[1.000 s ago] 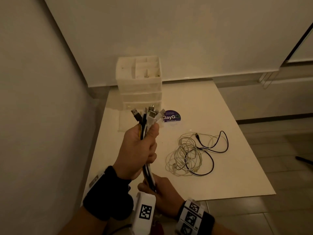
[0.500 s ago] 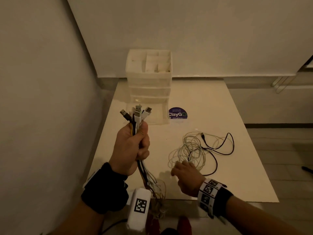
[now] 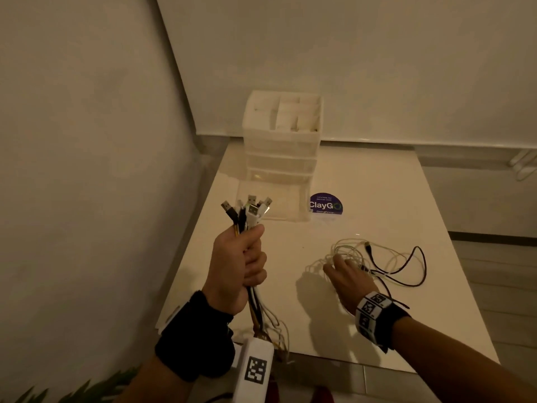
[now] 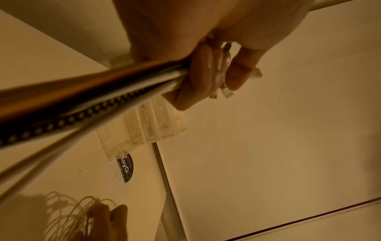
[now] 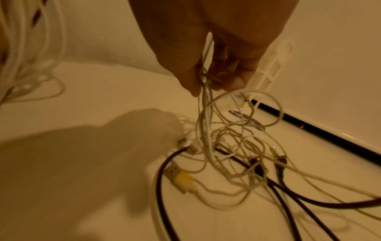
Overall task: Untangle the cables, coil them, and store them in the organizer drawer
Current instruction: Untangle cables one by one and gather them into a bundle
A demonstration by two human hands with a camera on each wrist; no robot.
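My left hand [image 3: 241,266] grips a bundle of cables [image 3: 250,216] upright above the table's left side, its USB plugs fanned out above the fist and the loose ends hanging past the table's front edge. In the left wrist view the fingers [image 4: 195,78] wrap tightly round the bundle [image 4: 103,91]. My right hand [image 3: 345,274] is over a tangle of white and black cables [image 3: 386,263] on the table; in the right wrist view its fingertips [image 5: 193,81] pinch a few thin white strands of the tangle [image 5: 226,146]. A translucent organizer [image 3: 283,141] stands at the back with its bottom drawer [image 3: 273,205] pulled out.
The white table [image 3: 363,330] sits in a corner, a wall close on the left. A round purple sticker [image 3: 326,205] lies right of the open drawer. A yellow-cased USB plug [image 5: 181,177] lies within the tangle. A white tagged device [image 3: 254,370] hangs below my left wrist.
My right hand let go of the bundle's lower part, moved right and forward onto the tangle, and now pinches strands of it. The left hand keeps holding the bundle upright.
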